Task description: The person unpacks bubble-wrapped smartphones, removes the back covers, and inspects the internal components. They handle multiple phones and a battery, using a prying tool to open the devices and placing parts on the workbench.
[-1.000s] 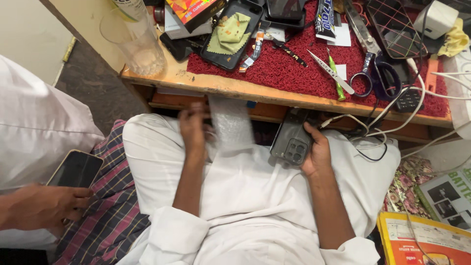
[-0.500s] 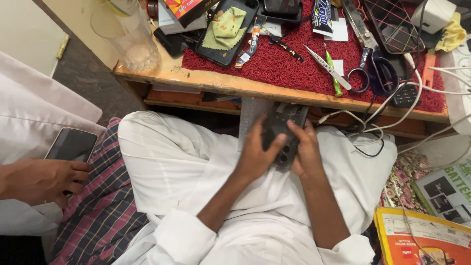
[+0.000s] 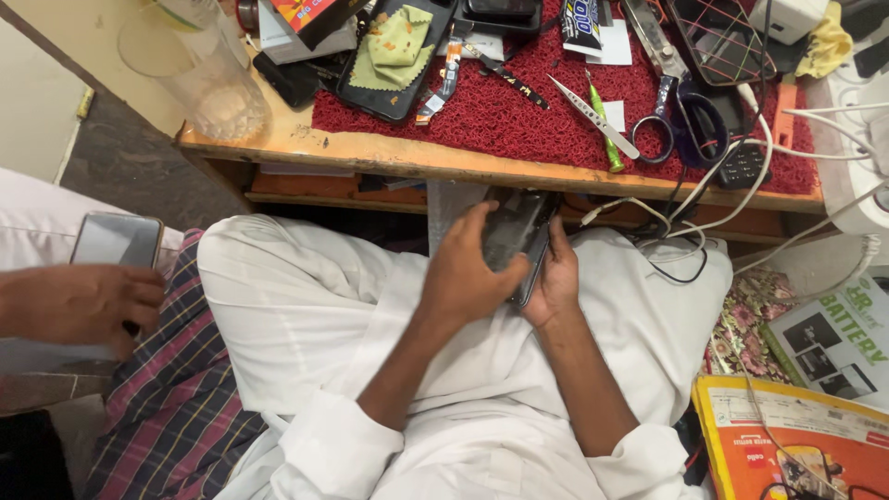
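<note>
Both hands, left hand (image 3: 460, 278) and right hand (image 3: 553, 275), grip a dark phone (image 3: 516, 236) over the lap, just below the surface (image 3: 370, 153) edge, whose red mat (image 3: 519, 111) carries scissors (image 3: 681, 116) and tweezers (image 3: 593, 116)

Two hands, the left hand (image 3: 463, 278) and the right hand (image 3: 553, 278), hold one dark phone (image 3: 515, 231) together. Far to the left of them, a third hand (image 3: 79, 306) of another person holds a second phone (image 3: 116, 241). Above the hands, on the bench (image 3: 370, 153), I count one pair of scissors (image 3: 681, 116), one pair of tweezers (image 3: 593, 116), one glass (image 3: 199, 74) and one green cloth (image 3: 395, 46).
</note>
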Available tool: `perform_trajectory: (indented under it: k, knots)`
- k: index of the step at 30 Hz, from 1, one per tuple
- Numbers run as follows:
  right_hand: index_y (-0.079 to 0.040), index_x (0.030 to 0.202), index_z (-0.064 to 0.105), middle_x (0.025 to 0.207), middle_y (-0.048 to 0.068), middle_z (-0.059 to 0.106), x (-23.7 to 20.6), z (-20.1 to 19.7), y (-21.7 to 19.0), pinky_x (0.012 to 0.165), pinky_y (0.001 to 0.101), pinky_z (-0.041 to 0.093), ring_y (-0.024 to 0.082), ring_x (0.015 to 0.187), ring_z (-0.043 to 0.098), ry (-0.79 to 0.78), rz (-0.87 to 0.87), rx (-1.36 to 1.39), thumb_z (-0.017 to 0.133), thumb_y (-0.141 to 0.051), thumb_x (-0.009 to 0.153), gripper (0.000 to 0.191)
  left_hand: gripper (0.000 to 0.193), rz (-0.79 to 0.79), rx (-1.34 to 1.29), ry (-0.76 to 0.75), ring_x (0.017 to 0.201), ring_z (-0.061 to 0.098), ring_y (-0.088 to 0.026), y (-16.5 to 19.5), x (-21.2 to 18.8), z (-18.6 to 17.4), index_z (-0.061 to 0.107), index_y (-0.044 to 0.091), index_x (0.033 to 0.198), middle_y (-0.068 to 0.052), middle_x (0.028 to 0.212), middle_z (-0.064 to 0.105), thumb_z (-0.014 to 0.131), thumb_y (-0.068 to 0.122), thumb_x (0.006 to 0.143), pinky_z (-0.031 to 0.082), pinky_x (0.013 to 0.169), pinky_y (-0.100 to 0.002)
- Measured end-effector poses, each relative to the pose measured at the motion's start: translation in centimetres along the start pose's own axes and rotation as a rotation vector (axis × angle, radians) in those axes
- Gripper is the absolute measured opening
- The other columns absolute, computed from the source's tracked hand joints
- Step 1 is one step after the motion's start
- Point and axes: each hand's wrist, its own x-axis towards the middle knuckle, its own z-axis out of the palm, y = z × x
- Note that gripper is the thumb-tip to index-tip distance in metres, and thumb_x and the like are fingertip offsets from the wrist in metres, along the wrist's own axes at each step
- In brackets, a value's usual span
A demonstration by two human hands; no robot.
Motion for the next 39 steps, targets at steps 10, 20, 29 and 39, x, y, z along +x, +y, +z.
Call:
perform_trajectory:
  k: [10, 20, 29, 39]
  knots:
    - [0.005, 0.144, 0.048, 0.132, 0.032, 0.062, -0.9, 0.7, -1.7, 0.097, 0.058, 0.055, 0.045, 0.115, 0.066, 0.008, 0.057, -0.052, 0.052, -0.046, 0.099, 0.068, 0.069, 0.102, 0.61, 0.017, 0.112, 0.059, -0.043, -8.2, 2.7, -10.6, 0.064, -0.002, 0.126, -0.029, 0.116, 0.064, 0.084, 0.028, 0.067, 0.048, 0.099, -0.051]
    - [0.012, 0.132, 0.056, 0.126, 0.031, 0.066, -1.1, 1.3, -1.9, 0.094, 0.0517, 0.06, 0.038, 0.109, 0.071, 0.067, 0.065, -0.102, 0.062, -0.015, 0.093, 0.048, 0.052, 0.083, 0.759, 0.192, 0.118, 0.054, -0.043, -11.9, 4.1, -9.7, 0.075, 0.008, 0.122, -0.023, 0.111, 0.063, 0.078, 0.01, 0.07, 0.038, 0.108, -0.06]
    - [0.002, 0.121, 0.062, 0.106, 0.015, 0.073, -1.5, 1.0, -1.3, 0.082, 0.0408, 0.063, 0.025, 0.091, 0.073, 0.161, -0.018, -0.292, 0.067, 0.001, 0.091, 0.031, 0.064, 0.237, 0.804, 0.34, 0.136, 0.043, -0.042, -13.5, 4.8, -8.6, 0.071, 0.006, 0.131, -0.018, 0.136, 0.056, 0.074, 0.001, 0.068, 0.027, 0.118, -0.06]
    - [0.001, 0.116, 0.066, 0.105, 0.015, 0.073, -1.3, 0.9, -1.2, 0.081, 0.0389, 0.063, 0.024, 0.09, 0.074, 0.208, -0.017, -0.303, 0.066, 0.002, 0.09, 0.026, 0.076, 0.243, 0.827, 0.283, 0.14, 0.037, -0.043, -14.1, 4.3, -9.0, 0.058, 0.003, 0.141, -0.022, 0.145, 0.05, 0.076, 0.006, 0.068, 0.023, 0.115, -0.067]
